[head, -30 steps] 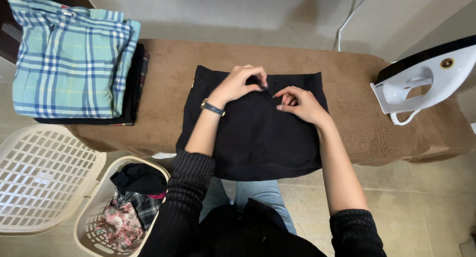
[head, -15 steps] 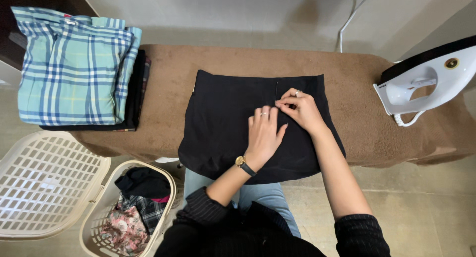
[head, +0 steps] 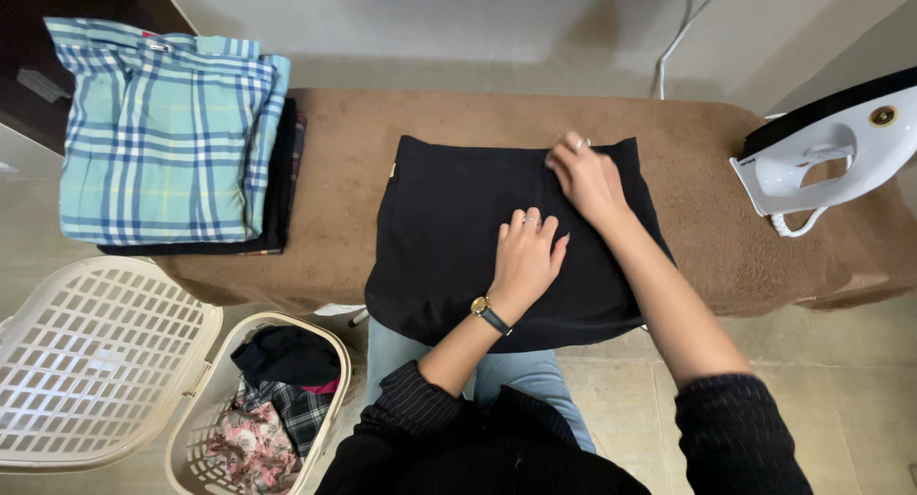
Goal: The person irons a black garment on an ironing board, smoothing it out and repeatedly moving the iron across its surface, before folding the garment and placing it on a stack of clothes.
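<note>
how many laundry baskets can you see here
2: an empty basket at lower left, and a basket of clothes beside it, near the left hand.

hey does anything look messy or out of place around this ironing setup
Nothing is spilled or damaged. The black garment lies flat on the brown board, its lower edge overhanging the front. The iron is at the right end and the clothes in the basket are jumbled.
</note>
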